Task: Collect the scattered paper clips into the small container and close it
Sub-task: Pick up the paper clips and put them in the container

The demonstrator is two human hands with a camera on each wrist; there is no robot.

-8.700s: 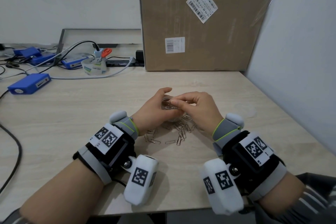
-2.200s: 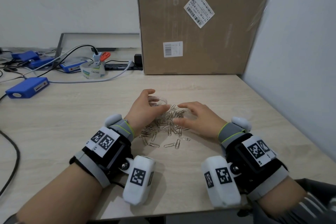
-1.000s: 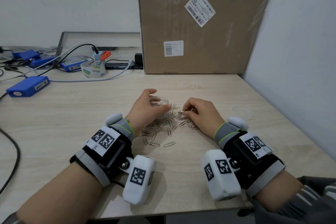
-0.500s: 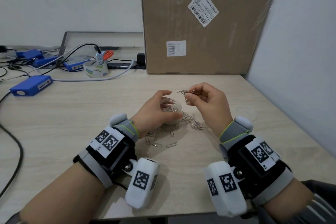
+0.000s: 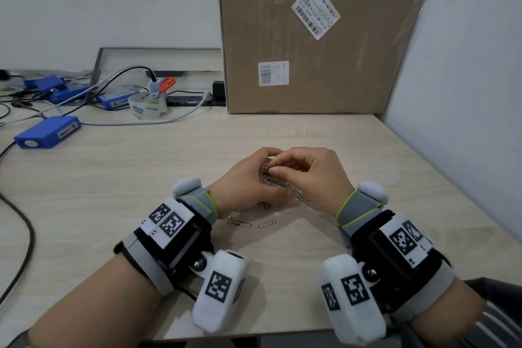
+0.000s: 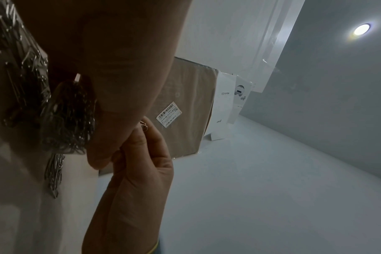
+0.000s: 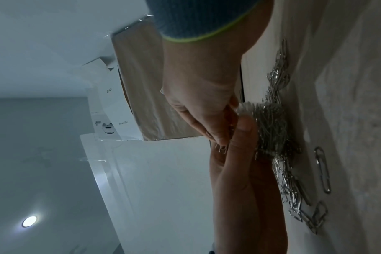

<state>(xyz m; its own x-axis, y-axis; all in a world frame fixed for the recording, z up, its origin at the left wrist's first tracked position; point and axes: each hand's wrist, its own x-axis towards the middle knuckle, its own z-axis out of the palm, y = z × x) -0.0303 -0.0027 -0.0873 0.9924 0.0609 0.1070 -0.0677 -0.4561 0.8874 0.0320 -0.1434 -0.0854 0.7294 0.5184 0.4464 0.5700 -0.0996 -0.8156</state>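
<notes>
Left hand (image 5: 248,178) cups small container (image 7: 270,127) just above desk (image 5: 141,186), steadying its mouth; right hand (image 5: 313,172) pinches clips (image 5: 271,171) over it. Loose clips (image 5: 265,224) lie near wrists.

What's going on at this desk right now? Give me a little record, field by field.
Left hand: holds the small clear container, which looks nearly full of clips
Right hand: pinches paper clips over the container's mouth
Loose clips: several lie on the table below the hands
Lid: a clear round one lies to the right, not on the container
Background: cardboard box, blue boxes, cables, tape roll
</notes>
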